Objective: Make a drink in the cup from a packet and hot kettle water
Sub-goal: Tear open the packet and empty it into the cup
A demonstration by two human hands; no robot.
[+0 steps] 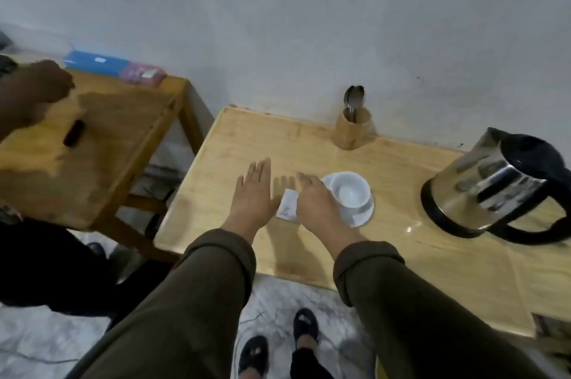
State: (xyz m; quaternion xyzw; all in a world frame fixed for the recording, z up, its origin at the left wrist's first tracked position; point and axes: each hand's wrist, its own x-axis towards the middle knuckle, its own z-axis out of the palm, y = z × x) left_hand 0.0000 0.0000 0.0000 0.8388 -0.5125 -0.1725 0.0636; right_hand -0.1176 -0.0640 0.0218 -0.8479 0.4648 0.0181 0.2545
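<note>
Wooden table (309,144) | packet (287,204) between left hand (255,196), right hand (312,204)

Bare tabletop (401,181) between cup (350,191) and kettle (491,190)

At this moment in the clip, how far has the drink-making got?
Barely started. Done: the things are laid out, the white cup on its saucer, the kettle to its right, spoons in the wooden holder. In hand: nothing gripped; the left hand and right hand hover open over the packet, which looks unopened. The cup appears empty. Left: open the packet, tip it in, pour water, probably stir.
</note>
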